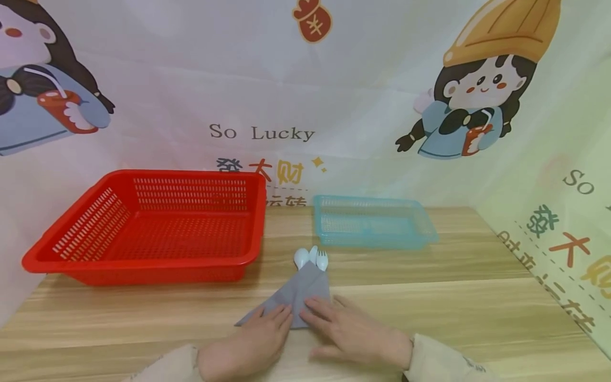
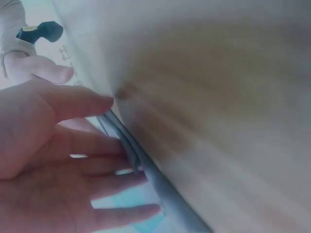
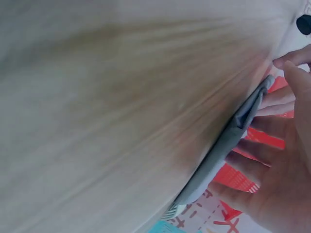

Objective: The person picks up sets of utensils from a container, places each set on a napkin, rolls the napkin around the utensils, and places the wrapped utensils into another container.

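Note:
A grey cloth napkin (image 1: 305, 289) lies folded on the table, one corner pointing out to the left. From its far end stick the heads of a pale spoon (image 1: 301, 258), a fork (image 1: 322, 260) and, between them, a piece that looks like a knife (image 1: 313, 253); their handles are hidden under the cloth. With nearly straight fingers, my left hand (image 1: 261, 338) rests on the napkin's near left part. My right hand (image 1: 350, 331) lies on its near right part, fingers spread. Both wrist views show the napkin's folded edge (image 3: 214, 155) beneath extended fingers.
A large red plastic basket (image 1: 157, 263) stands at the left, with nothing seen inside. Farther back on the right sits a light blue basket (image 1: 377, 241). A printed cloth (image 1: 372, 106) hangs behind the wood-grain table (image 1: 429, 297) and along its right side.

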A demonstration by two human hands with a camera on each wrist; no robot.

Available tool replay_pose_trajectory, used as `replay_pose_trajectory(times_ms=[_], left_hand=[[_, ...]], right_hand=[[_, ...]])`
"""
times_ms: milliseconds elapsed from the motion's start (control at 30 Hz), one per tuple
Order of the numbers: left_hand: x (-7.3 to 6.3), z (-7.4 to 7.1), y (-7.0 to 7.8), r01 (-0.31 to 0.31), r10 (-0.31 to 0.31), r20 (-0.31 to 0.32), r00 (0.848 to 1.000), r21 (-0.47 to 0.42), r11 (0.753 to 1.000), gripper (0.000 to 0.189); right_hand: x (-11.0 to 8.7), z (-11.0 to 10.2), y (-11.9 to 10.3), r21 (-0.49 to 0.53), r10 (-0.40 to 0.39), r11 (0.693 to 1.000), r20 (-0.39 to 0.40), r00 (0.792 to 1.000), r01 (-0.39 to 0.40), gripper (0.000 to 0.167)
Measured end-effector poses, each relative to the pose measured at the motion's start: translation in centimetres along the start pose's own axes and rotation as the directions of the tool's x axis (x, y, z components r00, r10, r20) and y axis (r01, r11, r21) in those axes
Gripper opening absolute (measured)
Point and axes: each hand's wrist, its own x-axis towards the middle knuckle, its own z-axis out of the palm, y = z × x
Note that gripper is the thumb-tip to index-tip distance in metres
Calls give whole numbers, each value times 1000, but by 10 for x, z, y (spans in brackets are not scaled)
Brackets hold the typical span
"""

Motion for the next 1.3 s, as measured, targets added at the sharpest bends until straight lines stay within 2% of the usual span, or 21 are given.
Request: replay_pose_trajectory(times_ms=[133,233,300,367,500,567,633,733,933,1167,1300], left_hand=[[2,-1,-5,-41,48,-88,995,72,997,37],[4,0,-9,-62,75,-160,984,90,994,36],[5,1,-11,-82,108,-198,974,135,987,33],[7,3,-14,-103,151,-241,959,204,974,28],[11,4,-17,-128,251,-298,921,376,918,19],[12,3,-18,-132,279,-303,911,426,895,16],[12,3,-18,-136,290,-297,910,447,884,14],[13,3,-19,-150,299,-279,912,451,880,13],[16,2,-22,-195,326,-269,906,420,886,16],[20,2,-24,-196,362,-278,890,485,853,16],[21,2,-25,-200,355,-262,897,477,856,17]], right_hand=[[3,0,1,-65,-39,997,-46,998,36,62],[4,0,1,-91,-54,995,-60,997,49,62],[5,0,2,-94,-57,994,-58,997,51,62],[5,-1,2,-91,-59,994,-56,997,53,62],[6,-1,3,-85,-61,995,-52,997,56,62],[6,-2,3,-83,-63,995,-52,997,59,62],[6,-2,3,-83,-65,995,-50,997,60,63],[6,-2,3,-75,-67,995,-41,997,64,63],[6,-2,2,-46,-58,997,-22,998,57,64],[8,-2,2,-35,-54,998,-25,998,53,64],[7,-2,2,-24,-46,999,-29,999,45,64]])
